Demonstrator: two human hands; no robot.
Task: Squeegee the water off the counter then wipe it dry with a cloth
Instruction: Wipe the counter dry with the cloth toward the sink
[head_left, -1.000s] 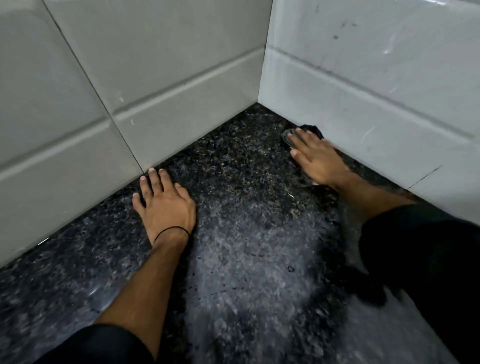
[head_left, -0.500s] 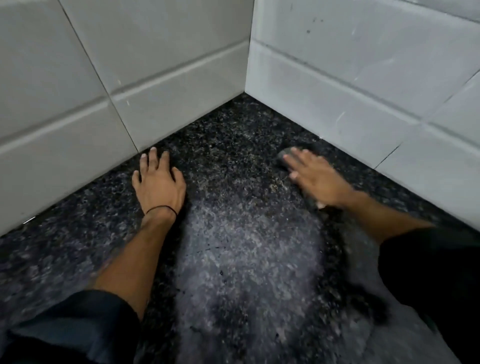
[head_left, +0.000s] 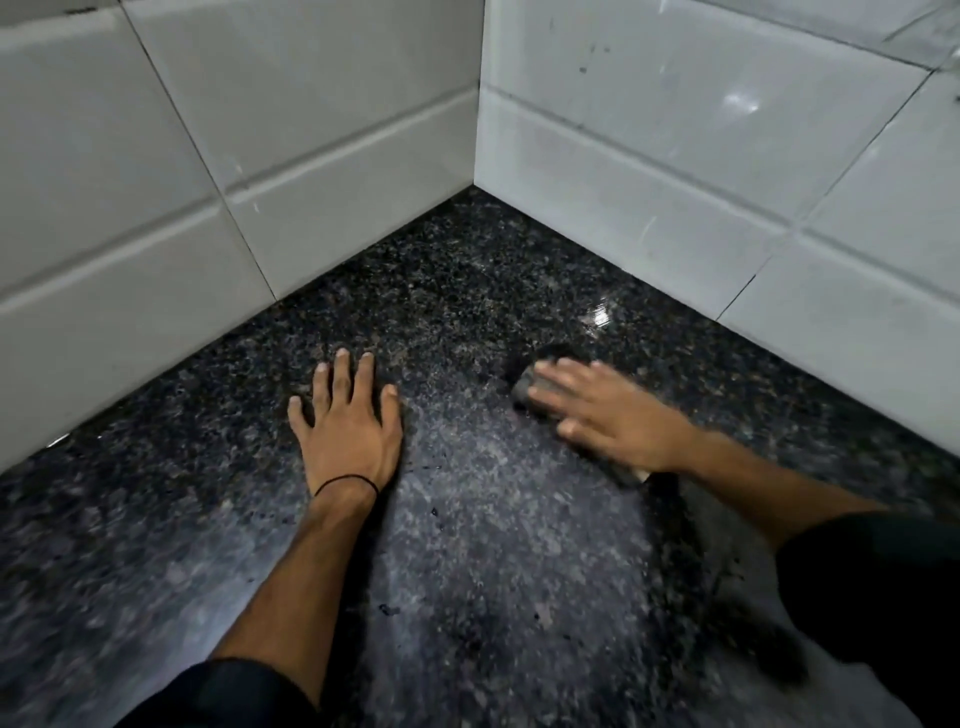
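The counter is dark speckled granite that runs into a tiled corner. My left hand lies flat on it, palm down, fingers spread, with a thin black band at the wrist. My right hand presses flat on a dark grey cloth, which shows in front of the fingertips and again under the wrist. The hand is blurred with motion. A small wet glint lies on the stone close to the right wall. No squeegee is in view.
White glossy tiles form the left wall and the right wall, meeting at a corner behind the hands. Both forearms come out of black sleeves at the bottom of the view.
My right hand has slid the cloth away from the right wall, toward me and the middle of the counter. The left hand has stayed flat in place.
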